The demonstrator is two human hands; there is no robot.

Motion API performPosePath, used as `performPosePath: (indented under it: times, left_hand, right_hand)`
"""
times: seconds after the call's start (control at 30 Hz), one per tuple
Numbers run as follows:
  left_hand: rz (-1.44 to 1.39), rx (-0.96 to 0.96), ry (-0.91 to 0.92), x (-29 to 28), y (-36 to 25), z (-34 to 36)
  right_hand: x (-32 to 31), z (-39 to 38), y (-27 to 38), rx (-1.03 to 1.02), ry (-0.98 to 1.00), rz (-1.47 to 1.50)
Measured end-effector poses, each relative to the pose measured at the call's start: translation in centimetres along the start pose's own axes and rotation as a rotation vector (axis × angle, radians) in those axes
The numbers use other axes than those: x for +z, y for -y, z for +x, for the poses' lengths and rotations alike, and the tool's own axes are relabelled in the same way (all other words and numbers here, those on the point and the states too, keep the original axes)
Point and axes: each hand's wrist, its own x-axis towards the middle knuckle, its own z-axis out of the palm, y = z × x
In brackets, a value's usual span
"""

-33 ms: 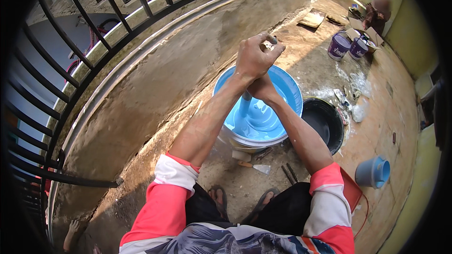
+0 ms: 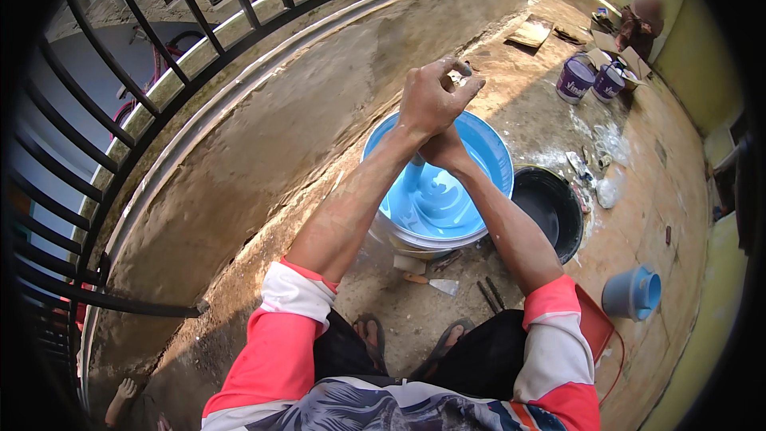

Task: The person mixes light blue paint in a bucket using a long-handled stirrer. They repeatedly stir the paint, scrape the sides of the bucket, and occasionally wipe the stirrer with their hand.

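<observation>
A large bucket [image 2: 501, 142] of light blue paint [image 2: 455, 211] stands in front of me, its surface swirled and glossy. A paint-coated stirring stick [image 2: 412, 178] dips into it, tilted. My left hand [image 2: 431, 100] is closed at the upper part of the stick, thumb and forefinger curled at the far side; most of its grip is turned away from view. Just below it, my right hand [image 2: 444, 148] is wrapped round the stick, partly hidden behind the left hand and forearm. My forearms cross near the wrists above the bucket.
Right of the bucket sits a black tub [image 2: 550, 207], with a small blue pail [image 2: 630, 294] nearer me. A putty knife [image 2: 435, 283] lies by my feet. Purple paint buckets [image 2: 574, 80] and a person [image 2: 641, 24] are at the far right. Black railing [image 2: 120, 136] tops the left wall.
The swirl in the paint has shifted slightly. At the lower left, another person's hand has moved a little. My hands stay in nearly the same place.
</observation>
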Motion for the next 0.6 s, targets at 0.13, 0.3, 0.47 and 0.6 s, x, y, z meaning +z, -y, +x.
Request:
performPosePath:
  times: [0.13,0.3,0.47,0.6]
  left_hand:
    - [-0.155,-0.003,-0.014,-0.6,1.7,-0.5]
    - [-0.179,-0.201,-0.068,-1.1,4.0,-0.7]
    - [-0.003,-0.049,-0.013,-0.6,1.7,-0.1]
    - [-0.144,0.055,-0.046,-0.7,2.1,-1.0]
  right_hand:
    - [-0.8,1.0,-0.6,-0.102,-0.103,-0.356]
    - [-0.2,0.2,1.6,0.238,0.108,-0.409]
    - [1.6,-0.3,-0.8,-0.126,-0.169,-0.045]
    - [0.4,0.6,-1.3,-0.108,-0.2,-0.33]
